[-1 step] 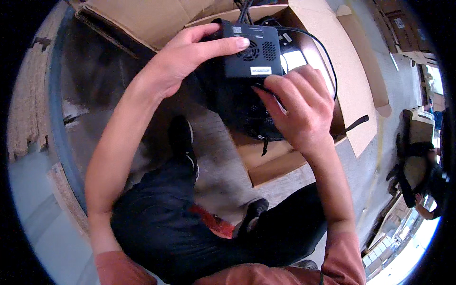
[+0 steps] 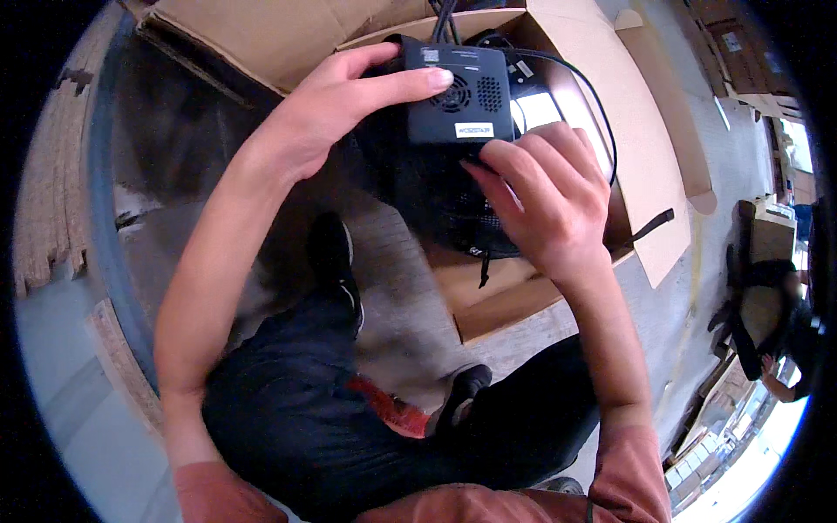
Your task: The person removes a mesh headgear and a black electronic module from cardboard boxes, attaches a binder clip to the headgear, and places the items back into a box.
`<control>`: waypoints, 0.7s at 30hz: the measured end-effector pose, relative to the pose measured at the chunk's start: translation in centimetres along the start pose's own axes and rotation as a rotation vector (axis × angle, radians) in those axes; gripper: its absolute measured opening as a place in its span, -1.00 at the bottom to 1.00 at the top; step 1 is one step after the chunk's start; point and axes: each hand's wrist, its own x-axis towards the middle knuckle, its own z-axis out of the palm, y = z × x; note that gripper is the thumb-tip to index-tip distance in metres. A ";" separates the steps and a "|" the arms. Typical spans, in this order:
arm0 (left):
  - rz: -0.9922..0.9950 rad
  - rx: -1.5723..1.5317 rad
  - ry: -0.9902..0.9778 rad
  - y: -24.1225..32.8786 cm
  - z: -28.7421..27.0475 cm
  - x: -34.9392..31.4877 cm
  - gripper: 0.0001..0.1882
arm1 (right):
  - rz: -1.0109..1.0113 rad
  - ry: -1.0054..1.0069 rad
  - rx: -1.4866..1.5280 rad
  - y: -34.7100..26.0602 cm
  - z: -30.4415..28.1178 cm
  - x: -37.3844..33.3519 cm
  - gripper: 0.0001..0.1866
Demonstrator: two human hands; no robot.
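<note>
A black box-shaped electronic device (image 2: pixel 479 112) with a round fan grille, a patch of vent holes and a white label is held over an open cardboard box. My left hand (image 2: pixel 336 100) grips its left side, thumb lying across the face and fingers behind. At the device's lower right edge, my right hand (image 2: pixel 558 192) is closed in a pinch; whatever sits between its fingertips is hidden. Black cables (image 2: pixel 446 22) leave the device's top. Beneath it, a black mesh bag (image 2: pixel 453 213) with a dangling strap lies partly in the box.
The cardboard box (image 2: pixel 497 314) has flaps spread out, one wide flap (image 2: pixel 610 78) on the right. A black cable (image 2: pixel 610 122) loops over that side. My legs and shoes frame the concrete floor below. At far right, another person (image 2: pixel 789 349) is near stacked cartons (image 2: pixel 741 61).
The black device has shifted very slightly left, and its white label shows more sharply. Both hands keep their hold almost unmoved.
</note>
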 end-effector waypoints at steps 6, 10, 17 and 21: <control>-0.129 -0.198 0.014 0.4 0.5 -0.1 -0.59 | 0.109 0.010 0.177 -0.5 -0.3 -0.9 -0.73; -0.124 -0.266 0.034 -0.6 0.5 -0.1 -0.64 | 0.456 0.015 0.656 -1.9 -0.1 -1.5 -0.83; -0.056 -0.113 0.047 -0.1 1.0 0.0 -0.62 | 0.181 -0.139 0.358 -1.8 -3.0 0.7 -0.85; -0.047 -0.113 0.021 0.2 1.2 0.1 -0.59 | -0.099 -0.059 0.132 -0.7 -1.8 0.3 -0.72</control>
